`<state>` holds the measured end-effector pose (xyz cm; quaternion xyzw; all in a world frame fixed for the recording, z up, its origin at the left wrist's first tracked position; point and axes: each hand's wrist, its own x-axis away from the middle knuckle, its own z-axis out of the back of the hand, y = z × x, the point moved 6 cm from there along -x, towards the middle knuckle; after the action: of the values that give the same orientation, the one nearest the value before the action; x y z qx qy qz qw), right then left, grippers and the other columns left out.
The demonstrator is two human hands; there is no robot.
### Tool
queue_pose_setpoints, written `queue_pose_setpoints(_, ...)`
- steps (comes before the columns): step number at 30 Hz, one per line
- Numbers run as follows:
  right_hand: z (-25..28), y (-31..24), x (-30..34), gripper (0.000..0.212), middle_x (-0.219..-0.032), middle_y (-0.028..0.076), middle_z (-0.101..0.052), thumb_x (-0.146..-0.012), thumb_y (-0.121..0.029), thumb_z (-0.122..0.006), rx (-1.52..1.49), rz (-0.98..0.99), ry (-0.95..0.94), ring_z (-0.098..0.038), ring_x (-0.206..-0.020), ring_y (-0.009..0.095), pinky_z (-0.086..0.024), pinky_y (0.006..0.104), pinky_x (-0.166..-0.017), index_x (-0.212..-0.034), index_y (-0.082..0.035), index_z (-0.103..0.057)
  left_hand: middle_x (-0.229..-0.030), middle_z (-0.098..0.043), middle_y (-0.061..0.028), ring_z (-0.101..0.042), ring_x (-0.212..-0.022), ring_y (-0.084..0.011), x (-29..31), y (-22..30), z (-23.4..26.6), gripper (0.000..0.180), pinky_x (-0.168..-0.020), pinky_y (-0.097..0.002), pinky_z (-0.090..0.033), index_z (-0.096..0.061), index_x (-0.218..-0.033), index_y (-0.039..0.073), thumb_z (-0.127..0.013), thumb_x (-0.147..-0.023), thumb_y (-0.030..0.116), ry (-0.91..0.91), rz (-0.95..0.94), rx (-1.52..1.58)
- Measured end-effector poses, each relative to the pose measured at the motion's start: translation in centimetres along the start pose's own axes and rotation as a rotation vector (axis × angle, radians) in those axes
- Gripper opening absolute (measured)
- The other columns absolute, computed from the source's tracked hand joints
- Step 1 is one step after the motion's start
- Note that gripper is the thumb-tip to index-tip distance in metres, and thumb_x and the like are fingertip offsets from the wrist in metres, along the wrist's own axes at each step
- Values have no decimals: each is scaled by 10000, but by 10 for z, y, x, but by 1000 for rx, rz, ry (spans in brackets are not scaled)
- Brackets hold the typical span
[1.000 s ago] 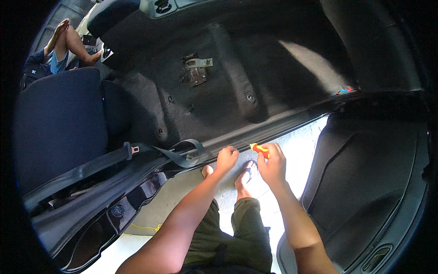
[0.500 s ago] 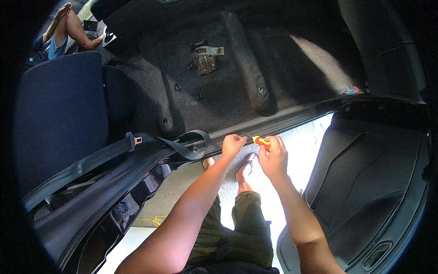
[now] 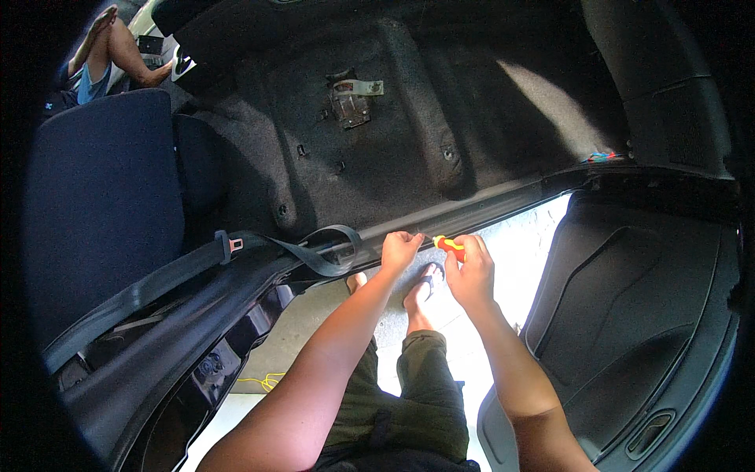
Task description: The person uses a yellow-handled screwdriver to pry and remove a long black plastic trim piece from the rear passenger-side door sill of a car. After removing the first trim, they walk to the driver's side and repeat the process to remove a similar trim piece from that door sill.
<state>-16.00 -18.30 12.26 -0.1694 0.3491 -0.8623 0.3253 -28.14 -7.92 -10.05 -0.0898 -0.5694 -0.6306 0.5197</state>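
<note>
My right hand grips the red and yellow handle of a screwdriver, which points to the left. Opposite its tip, my left hand has its thumb and fingertips pinched together. Whatever lies between those fingertips is too small to make out, and the thin shaft is hard to see. Both hands are raised over the gap beside the car's door sill, apart from the sill itself.
A seat belt loops along the pillar at left, beside a dark seat. At right stands an open door. A metal bracket sits on the carpeted floor. Coloured wires stick out near the sill. Another person's leg is at far left.
The view has shifted very slightly. The screwdriver handle has turned a little in my right hand and lies more level. My left hand keeps its pinch.
</note>
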Motion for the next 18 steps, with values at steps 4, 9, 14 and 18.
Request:
queue_pose_setpoints(4, -3, -5, -1, 246, -1002, 215, -639, -842, 23, -694, 18, 22, -27, -676, -918, 428, -542, 473, -788, -1072, 28, -608, -674, -707, -168, -689, -630, -245, 0, 1, 0, 438, -634, -439, -519, -769, -792, 0, -787, -919, 419, -8, 17, -4)
queue_pose_setpoints(9, -7, -10, 0, 204, -1010, 201, -644, -854, -2, -686, 53, -1, -33, -674, -939, 415, -549, 480, -809, -1042, 18, -611, -725, -731, -198, -732, -688, -307, -3, 1, 0, 419, -679, -456, -550, -791, -832, -3, -779, -908, 409, 3, 22, -28)
queue_pose_setpoints(14, -9, -14, 1, 205, -1012, 202, -643, -851, -3, -685, 75, 12, -31, -675, -932, 412, -550, 484, -799, -1041, 19, -610, -783, -743, -230, -747, -746, -367, -5, 2, -1, 417, -719, -480, -565, -789, -830, -9, -786, -874, 406, 24, 18, -103)
queue_pose_setpoints(18, -11, -15, 1, 242, -1007, 220, -638, -837, 35, -683, 91, 16, -34, -677, -906, 423, -550, 480, -769, -1066, 36, -605, -596, -657, -183, -646, -548, -233, -4, 7, 1, 480, -592, -450, -511, -723, -668, -15, -812, -847, 421, 106, -55, -50)
